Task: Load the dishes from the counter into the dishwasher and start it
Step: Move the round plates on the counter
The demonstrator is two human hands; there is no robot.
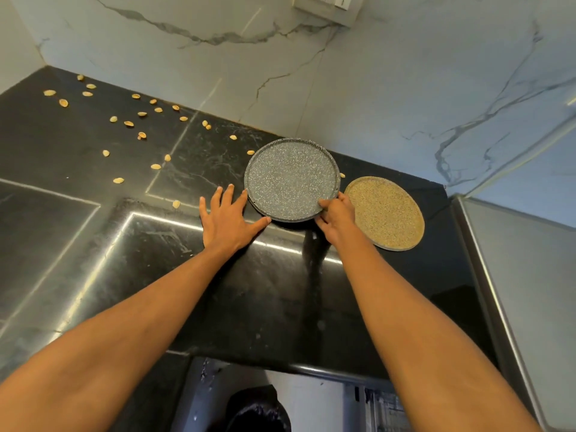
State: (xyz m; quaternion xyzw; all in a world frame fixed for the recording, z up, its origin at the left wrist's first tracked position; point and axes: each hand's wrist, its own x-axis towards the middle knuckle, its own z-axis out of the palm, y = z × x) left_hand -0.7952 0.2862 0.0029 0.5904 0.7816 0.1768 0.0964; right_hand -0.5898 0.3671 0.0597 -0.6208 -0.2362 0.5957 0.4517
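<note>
A dark grey speckled plate [291, 179] lies on the black counter [156, 244] near the back wall. My right hand [336, 216] pinches its near right rim, thumb on top and fingers underneath. My left hand [229, 219] rests flat on the counter with fingers spread, its index finger and thumb touching the plate's left rim. A tan speckled plate [389, 213] lies flat just to the right, partly behind my right hand.
Several pistachio shells [141, 135] are scattered over the left and back of the counter. A marble wall [343, 88] with a socket [327, 6] rises behind. A steel appliance [523, 260] borders the counter on the right. An opening [296, 400] shows below the front edge.
</note>
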